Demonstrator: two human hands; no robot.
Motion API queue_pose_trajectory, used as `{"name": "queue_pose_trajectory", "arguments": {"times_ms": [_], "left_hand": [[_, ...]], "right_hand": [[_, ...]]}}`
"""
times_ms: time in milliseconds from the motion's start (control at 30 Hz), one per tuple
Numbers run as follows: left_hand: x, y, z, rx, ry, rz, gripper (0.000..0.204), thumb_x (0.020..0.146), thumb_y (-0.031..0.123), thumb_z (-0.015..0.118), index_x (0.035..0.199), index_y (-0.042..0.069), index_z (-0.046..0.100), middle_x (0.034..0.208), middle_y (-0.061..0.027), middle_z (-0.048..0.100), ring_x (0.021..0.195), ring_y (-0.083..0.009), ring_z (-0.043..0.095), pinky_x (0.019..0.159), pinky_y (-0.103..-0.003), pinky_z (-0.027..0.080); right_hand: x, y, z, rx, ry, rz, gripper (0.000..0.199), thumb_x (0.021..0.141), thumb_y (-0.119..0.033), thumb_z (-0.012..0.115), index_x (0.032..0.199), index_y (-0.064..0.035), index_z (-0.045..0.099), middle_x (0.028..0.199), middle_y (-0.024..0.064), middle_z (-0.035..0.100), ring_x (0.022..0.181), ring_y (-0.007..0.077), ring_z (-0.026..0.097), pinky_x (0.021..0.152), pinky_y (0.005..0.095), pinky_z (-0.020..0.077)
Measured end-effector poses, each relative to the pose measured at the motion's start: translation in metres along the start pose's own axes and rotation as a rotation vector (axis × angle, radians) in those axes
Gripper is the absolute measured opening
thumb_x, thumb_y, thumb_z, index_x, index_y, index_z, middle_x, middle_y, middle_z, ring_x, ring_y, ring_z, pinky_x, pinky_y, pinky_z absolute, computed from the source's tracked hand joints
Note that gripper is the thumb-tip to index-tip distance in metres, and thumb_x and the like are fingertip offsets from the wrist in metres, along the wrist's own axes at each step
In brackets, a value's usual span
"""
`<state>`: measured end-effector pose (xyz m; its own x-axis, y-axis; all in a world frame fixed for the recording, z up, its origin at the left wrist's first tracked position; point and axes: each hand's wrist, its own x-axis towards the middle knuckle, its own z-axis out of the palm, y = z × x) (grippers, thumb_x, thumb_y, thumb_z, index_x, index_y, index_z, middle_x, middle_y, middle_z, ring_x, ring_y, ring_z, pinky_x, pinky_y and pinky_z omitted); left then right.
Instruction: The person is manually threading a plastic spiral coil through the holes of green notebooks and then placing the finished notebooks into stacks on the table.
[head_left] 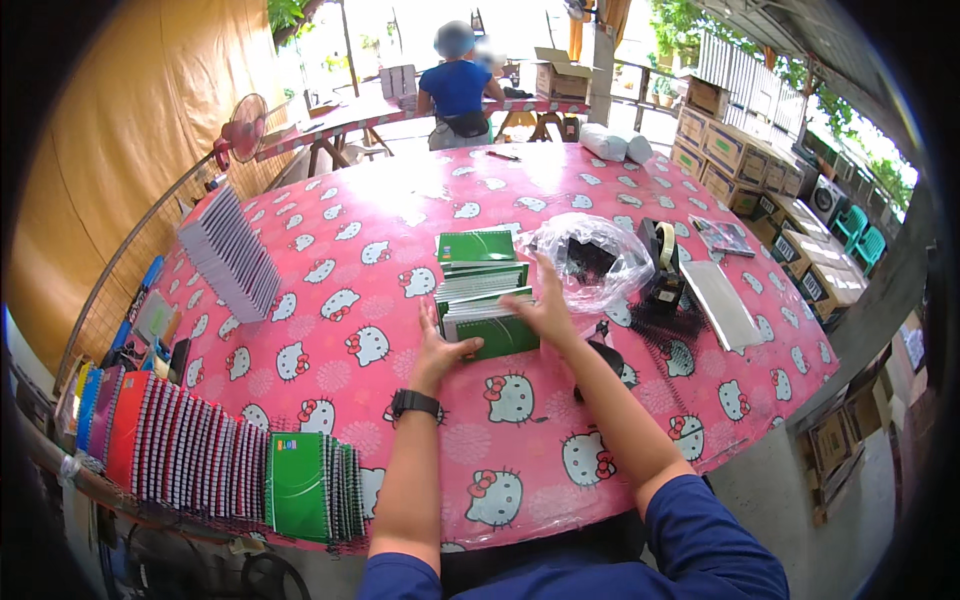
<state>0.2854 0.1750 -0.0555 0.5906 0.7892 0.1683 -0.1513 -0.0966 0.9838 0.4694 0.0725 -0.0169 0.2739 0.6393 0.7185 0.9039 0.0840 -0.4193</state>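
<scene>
Several green spiral notebooks (pixel 500 338) stand packed on edge in a row in front of me, with one green cover (pixel 476 246) lying at the row's far end. My left hand (pixel 446 352) grips the near notebooks at their left side, its thumb across the front cover. At the right side of the row, my right hand (pixel 547 308) has its fingers spread, with the thumb reaching over the notebooks' top edges. A clear plastic bag (pixel 612 262) with something black in it lies just beyond the right hand.
Red notebooks (pixel 124 430) and green notebooks (pixel 297 480) line the near left edge. A tall notebook stack (pixel 230 255) stands farther left. Right are a tape dispenser (pixel 664 270), black spiral coils (pixel 672 335) and a pale sheet stack (pixel 720 305). A person (pixel 455 90) sits beyond; cartons (pixel 735 150) stand right.
</scene>
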Motion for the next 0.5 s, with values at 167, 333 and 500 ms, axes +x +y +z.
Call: {"name": "queue_pose_trajectory", "arguments": {"times_ms": [167,333,500], "left_hand": [[0.010,-0.007,-0.001,0.042,-0.103,0.002,0.130,0.054,0.007,0.086,0.147,0.002,-0.005,0.137,-0.0211,0.038,0.119,-0.0289,0.047,0.098,-0.036,0.043],[0.004,-0.016,0.013,-0.036,-0.096,0.094,0.124,0.055,0.000,0.082,0.147,0.000,-0.002,0.136,-0.0185,0.039,0.119,-0.0270,0.047,0.099,-0.034,0.042],[-0.002,-0.016,0.006,-0.033,-0.020,0.135,0.118,0.059,0.001,0.078,0.147,0.001,-0.001,0.137,-0.0181,0.037,0.119,-0.0259,0.047,0.099,-0.034,0.041]], "right_hand": [[0.007,0.025,0.018,0.715,-0.256,0.472,0.106,0.082,-0.058,0.060,0.144,0.0108,0.007,0.150,0.0289,0.014,0.141,0.0309,0.013,0.114,0.0355,0.0121],[0.013,0.011,0.005,0.336,-0.295,0.366,0.102,0.086,-0.062,0.050,0.144,0.0088,0.005,0.151,0.0287,0.007,0.143,0.0337,0.006,0.115,0.0416,0.0089],[0.036,-0.044,0.024,-0.243,-0.222,0.015,0.097,0.083,-0.064,0.049,0.147,0.0002,0.013,0.154,0.0193,0.011,0.144,0.0318,0.007,0.112,0.0552,0.0078]]}}
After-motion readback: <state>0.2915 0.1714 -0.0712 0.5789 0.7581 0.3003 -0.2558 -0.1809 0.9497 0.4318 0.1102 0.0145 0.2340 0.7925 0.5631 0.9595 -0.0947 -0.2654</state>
